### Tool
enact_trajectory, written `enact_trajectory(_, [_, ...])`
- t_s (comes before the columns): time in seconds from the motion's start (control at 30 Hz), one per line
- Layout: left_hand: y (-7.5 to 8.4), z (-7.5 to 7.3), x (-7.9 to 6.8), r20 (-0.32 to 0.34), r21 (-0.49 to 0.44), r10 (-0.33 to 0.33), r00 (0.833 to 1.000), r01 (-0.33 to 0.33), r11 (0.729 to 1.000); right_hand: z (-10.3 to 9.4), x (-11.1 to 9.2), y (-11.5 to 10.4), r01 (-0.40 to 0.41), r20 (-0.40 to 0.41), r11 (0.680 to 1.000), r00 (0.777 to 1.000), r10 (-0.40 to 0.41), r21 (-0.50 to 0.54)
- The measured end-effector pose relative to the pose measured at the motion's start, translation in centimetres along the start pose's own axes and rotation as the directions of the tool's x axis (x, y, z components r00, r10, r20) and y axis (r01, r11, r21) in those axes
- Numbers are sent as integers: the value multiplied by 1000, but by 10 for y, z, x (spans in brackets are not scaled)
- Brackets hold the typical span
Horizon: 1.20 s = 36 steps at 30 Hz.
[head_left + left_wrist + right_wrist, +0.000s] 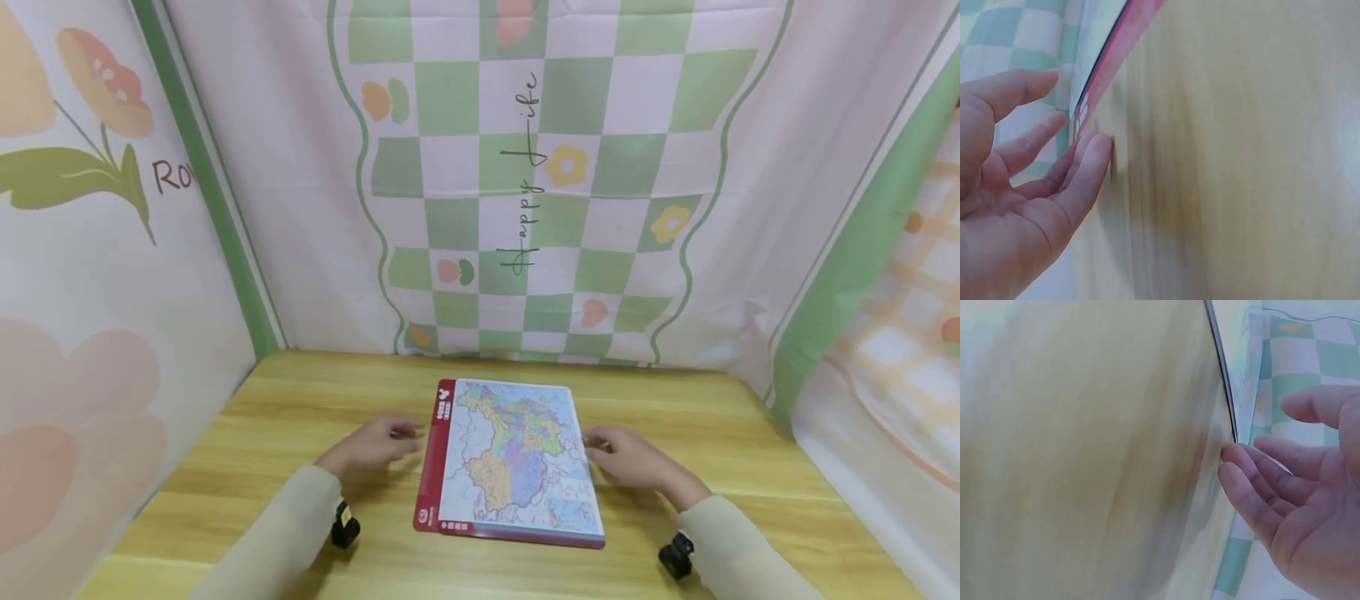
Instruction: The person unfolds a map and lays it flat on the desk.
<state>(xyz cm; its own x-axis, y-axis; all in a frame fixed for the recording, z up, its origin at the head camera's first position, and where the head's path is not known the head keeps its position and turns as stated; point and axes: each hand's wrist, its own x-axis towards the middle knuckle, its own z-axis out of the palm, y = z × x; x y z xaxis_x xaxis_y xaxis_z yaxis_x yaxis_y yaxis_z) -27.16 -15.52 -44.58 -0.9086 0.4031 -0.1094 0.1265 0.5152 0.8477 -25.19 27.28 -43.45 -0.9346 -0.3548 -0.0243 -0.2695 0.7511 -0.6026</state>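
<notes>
From the head view I have the map board (pixel 517 467) lying on the worktop (pixel 285 400), between the two hands. The left hand (pixel 375 443) is just beside its red border (pixel 435 467), fingers loosely bent, holding nothing; the right hand (pixel 630 457) is at the opposite edge, equally relaxed, with no grip on it.

In the left wrist view I see the thumb spread well apart from the fingers, the border's corner near the fingertips; whether they touch I can't tell.

The right wrist view gives me much the same: thumb apart, lower fingertips close against the dark edge, contact uncertain, no pinch.

I'd call this step positioning at both sides, ungripped. To take hold, the next move calls for both hands coming inward evenly, fingertips under the thin edges, thumbs on top; one-sided pushing would probably slide it.
</notes>
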Motion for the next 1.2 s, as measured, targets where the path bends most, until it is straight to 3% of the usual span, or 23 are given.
enact_trajectory(0.17, [2, -1, 0, 33, -150, -58, 998, 63, 987, 0, -3, -2, -31, -12, 999, 999, 31, 28])
enact_trajectory(0.37, [-3, -3, 2, 69, -255, -63, 996, 78, 964, 0, -5, -3, -54, -2, 994, 999, 54, 97])
enact_trajectory(0.67, [-11, -2, 9, 106, -442, -70, 992, 110, 890, 2, -5, -1, -63, 8, 986, 998, 63, 153])
enact_trajectory(0.9, [-8, 4, 12, 105, -482, -76, 992, 117, 868, 3, -4, 0, -47, -2, 988, 999, 47, 147])
enact_trajectory(1.2, [-4, 9, 17, 102, -477, -78, 992, 118, 871, 3, -6, -4, -34, 13, 988, 999, 32, 151])
